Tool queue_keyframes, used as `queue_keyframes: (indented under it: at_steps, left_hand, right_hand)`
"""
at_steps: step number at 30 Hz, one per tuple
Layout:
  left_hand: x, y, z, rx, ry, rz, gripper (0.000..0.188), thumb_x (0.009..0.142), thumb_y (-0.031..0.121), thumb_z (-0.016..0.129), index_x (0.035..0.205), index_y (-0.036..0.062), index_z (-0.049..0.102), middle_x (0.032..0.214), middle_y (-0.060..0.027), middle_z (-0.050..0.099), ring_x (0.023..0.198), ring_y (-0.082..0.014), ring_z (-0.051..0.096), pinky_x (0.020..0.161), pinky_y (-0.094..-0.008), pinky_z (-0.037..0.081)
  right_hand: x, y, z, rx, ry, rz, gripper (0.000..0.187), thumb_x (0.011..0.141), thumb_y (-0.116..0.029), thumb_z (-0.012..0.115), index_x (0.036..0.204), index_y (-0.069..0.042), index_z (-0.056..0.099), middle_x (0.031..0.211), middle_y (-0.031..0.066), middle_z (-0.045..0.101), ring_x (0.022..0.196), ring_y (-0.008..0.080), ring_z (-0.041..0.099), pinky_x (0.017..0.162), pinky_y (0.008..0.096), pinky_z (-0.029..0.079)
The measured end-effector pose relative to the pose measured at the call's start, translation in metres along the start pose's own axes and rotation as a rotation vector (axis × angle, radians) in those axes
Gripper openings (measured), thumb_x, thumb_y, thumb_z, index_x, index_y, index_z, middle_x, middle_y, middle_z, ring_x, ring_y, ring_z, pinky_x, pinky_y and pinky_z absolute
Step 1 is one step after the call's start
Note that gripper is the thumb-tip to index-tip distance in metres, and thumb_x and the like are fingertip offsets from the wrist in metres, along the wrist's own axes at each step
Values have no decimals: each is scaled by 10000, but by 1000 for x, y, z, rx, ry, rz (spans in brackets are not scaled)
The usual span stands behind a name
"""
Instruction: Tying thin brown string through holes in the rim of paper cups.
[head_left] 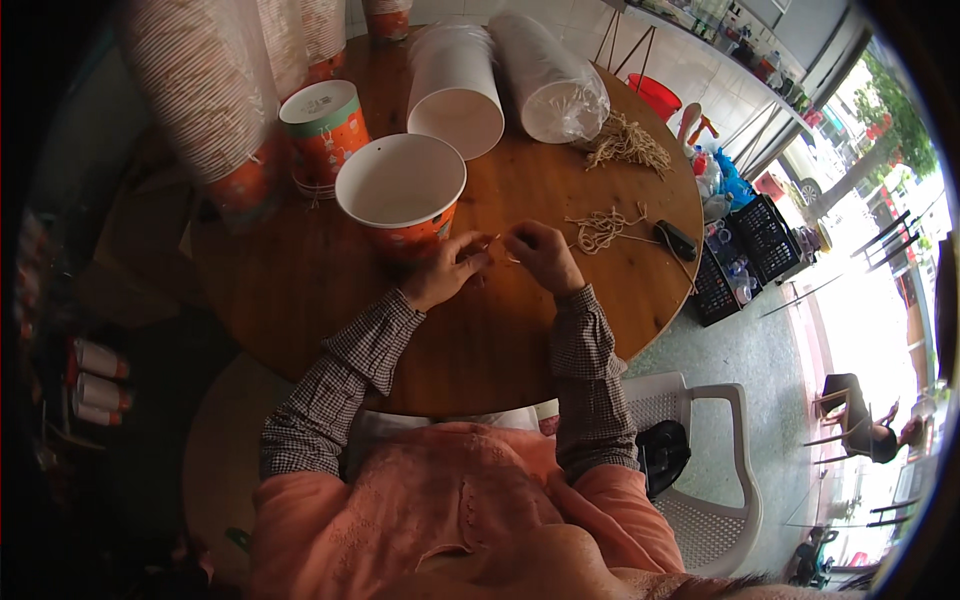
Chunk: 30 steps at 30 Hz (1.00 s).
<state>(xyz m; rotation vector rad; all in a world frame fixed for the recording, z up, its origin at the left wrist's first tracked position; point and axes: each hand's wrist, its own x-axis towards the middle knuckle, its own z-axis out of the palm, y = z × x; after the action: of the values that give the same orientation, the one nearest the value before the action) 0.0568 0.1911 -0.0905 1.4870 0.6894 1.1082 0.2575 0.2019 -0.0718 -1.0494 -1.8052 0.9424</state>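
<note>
My left hand (450, 272) is closed in a pinch beside an orange paper bucket (402, 185) with a white inside, which stands open end up. What its fingertips hold is too small to make out. Just to the right, my right hand (545, 258) has its fingers curled in, with a thin pale string at its fingertips. Beyond that hand, a loose tangle of string (603, 230) lies on the table. An upturned orange bucket with a green band (325, 125) stands behind the open one at the left.
On the round wooden table (490, 345) are stacked white buckets (455, 115), a plastic-wrapped stack (555, 100), a string bundle (630, 147) and a dark handled object (675, 240). Tall bucket stacks (205, 90) rise at left. A chair (740, 450) and black crates (765, 235) stand right.
</note>
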Motion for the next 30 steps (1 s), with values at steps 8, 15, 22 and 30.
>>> queue_keyframes:
  at_steps: [8, 15, 22, 30]
  left_hand:
    - [-15, -7, -15, 130, 8, -265, 183, 936, 136, 583, 991, -25, 650, 742, -47, 662, 540, -80, 591, 476, -222, 474]
    - [-20, 9, -14, 289, 10, -184, 188, 913, 182, 621, 889, 6, 685, 699, -39, 644, 456, -66, 539, 420, -225, 422]
    - [-18, -7, -29, 273, 74, -201, 222, 915, 216, 611, 854, 7, 659, 609, -2, 588, 447, -56, 512, 416, -224, 401]
    - [-18, -5, -28, 222, 60, -246, 249, 934, 219, 588, 835, -3, 644, 622, 1, 589, 443, -52, 485, 409, -217, 386]
  right_hand:
    - [6, 31, -18, -308, 261, 11, 163, 910, -159, 569, 879, -2, 595, 731, 31, 595, 625, 103, 567, 563, 259, 452]
    - [3, -1, 36, 135, -72, 183, 198, 907, -175, 610, 1008, -5, 592, 779, 63, 636, 653, 105, 581, 593, 267, 490]
    - [3, 9, 23, -309, -47, 39, 204, 888, -151, 631, 1008, 13, 621, 797, 62, 655, 668, 123, 612, 605, 263, 495]
    - [4, -1, 36, 126, -208, 181, 145, 878, -116, 638, 947, 9, 661, 818, 34, 667, 694, 90, 597, 626, 235, 494]
